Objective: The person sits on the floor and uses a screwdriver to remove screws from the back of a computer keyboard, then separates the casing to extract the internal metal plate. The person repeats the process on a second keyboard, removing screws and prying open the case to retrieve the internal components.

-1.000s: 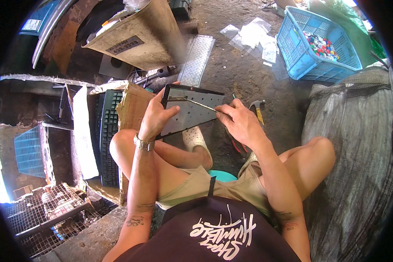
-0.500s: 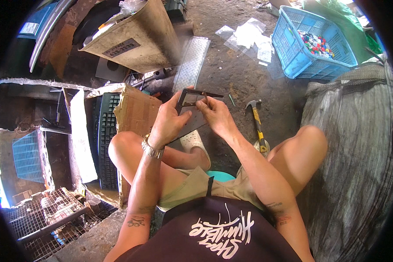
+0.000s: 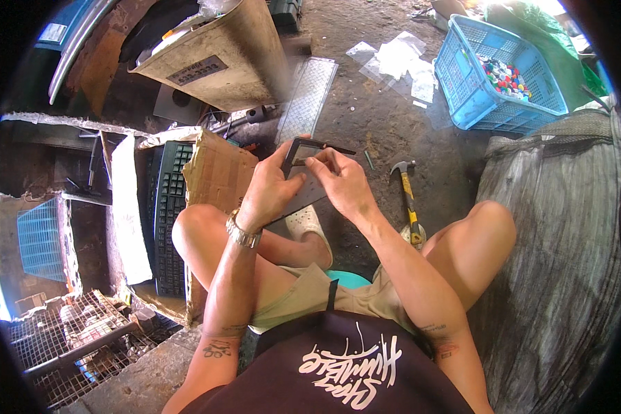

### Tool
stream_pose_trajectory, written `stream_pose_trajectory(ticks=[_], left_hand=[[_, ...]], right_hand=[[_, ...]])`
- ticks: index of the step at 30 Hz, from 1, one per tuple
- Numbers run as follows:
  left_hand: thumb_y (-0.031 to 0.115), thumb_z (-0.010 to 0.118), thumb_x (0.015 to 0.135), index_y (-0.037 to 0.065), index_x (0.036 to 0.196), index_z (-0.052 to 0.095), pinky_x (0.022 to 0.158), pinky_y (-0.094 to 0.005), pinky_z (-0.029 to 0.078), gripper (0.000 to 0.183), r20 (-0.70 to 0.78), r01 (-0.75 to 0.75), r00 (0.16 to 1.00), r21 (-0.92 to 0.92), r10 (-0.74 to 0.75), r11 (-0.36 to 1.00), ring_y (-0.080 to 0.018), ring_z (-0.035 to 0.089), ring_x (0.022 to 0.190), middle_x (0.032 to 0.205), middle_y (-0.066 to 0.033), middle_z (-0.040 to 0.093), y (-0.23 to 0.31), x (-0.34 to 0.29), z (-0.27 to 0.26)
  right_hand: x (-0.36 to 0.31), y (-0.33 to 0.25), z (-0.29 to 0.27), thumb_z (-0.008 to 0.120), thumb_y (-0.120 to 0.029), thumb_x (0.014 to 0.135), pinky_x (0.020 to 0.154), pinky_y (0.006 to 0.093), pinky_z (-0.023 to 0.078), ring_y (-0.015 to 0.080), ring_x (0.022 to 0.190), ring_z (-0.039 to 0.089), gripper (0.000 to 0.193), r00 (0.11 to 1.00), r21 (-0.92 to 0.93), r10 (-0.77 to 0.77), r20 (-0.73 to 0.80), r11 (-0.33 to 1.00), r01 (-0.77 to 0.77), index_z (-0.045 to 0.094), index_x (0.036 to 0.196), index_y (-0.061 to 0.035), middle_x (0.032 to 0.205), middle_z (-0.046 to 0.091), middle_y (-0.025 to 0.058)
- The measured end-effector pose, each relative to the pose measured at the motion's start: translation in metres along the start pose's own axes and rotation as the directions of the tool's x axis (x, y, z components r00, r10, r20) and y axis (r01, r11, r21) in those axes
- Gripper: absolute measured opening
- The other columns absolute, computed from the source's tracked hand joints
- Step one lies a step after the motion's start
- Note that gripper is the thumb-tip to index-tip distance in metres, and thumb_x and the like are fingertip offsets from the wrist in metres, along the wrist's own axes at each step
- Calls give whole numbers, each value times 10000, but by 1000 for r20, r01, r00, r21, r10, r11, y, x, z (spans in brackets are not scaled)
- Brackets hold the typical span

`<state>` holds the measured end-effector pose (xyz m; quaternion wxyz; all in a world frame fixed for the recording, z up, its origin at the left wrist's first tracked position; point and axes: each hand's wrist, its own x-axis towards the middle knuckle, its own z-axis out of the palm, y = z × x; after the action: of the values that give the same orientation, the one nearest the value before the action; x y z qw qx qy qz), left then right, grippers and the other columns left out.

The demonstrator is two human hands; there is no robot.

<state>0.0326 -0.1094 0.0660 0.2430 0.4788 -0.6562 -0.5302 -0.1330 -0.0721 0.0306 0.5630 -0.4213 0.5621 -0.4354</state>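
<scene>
My left hand (image 3: 272, 190) is closed on the left edge of a flat dark plastic panel (image 3: 309, 196). At the panel's far end is a black rectangular frame (image 3: 297, 148) with an opening in it. My right hand (image 3: 341, 183) is at the frame's opening, its thumb and fingers bent together in a pinch. What lies between those fingertips is hidden. On the ground to the right of that hand lies a claw hammer (image 3: 408, 196) with a yellow and black handle.
Left of my knee stands a cardboard box (image 3: 221, 169) with a black keyboard (image 3: 171, 221) in it. A blue crate (image 3: 472, 103) holds colourful caps. Clear plastic bags (image 3: 397, 65) lie on the ground. A grimy bin (image 3: 248, 62) stands far left, a grey woven sack (image 3: 552, 241) at right.
My right hand's fingers have curled in more and shifted slightly along the frame's opening. A thin brownish piece seen by those fingers before no longer shows. My left hand keeps its hold.
</scene>
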Motion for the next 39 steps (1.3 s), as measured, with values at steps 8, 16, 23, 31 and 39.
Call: stream_pose_trajectory(ticks=[8,16,23,31,39], left_hand=[[38,634,821,115,1413,548,917,-325,514,603,-45,-72,996,89,76,993,-151,661,992,1076,-130,731,1,1,2],[209,678,931,81,1405,559,958,-328,493,505,-36,-48,998,41,50,998,-144,628,1043,1146,-108,714,4,0,1],[484,390,1082,13,1401,556,1005,-291,444,592,-44,23,999,-182,-31,983,-138,576,1119,1197,-76,676,5,0,-3],[451,367,1094,43,1444,515,1009,-297,450,558,14,105,994,-320,-106,942,-140,577,1125,1252,-96,640,17,1,5],[439,358,1096,43,1490,445,1063,-308,428,565,40,121,993,-379,-115,918,-163,564,1191,1315,-109,600,15,4,6]], right_hand=[[-5,-1,2,669,-101,904,704,251,433,70,784,501,202,980,-19,-194,-55,981,193,593,1082,-46,814,567,-13],[1,5,-9,712,-93,878,772,301,474,129,868,568,344,949,-240,-223,-224,956,168,628,1212,-109,970,602,22],[-4,17,-7,787,-147,849,758,302,520,181,965,629,392,942,-363,-294,-164,906,219,661,1218,-117,1118,628,73],[-25,-4,6,866,-150,753,758,327,552,248,1019,654,546,860,-366,-501,-95,821,438,620,1233,-65,1253,575,108],[-30,-13,6,881,-155,724,835,327,540,257,1104,622,634,906,-222,-421,-41,888,402,581,1277,-78,1276,560,106]])
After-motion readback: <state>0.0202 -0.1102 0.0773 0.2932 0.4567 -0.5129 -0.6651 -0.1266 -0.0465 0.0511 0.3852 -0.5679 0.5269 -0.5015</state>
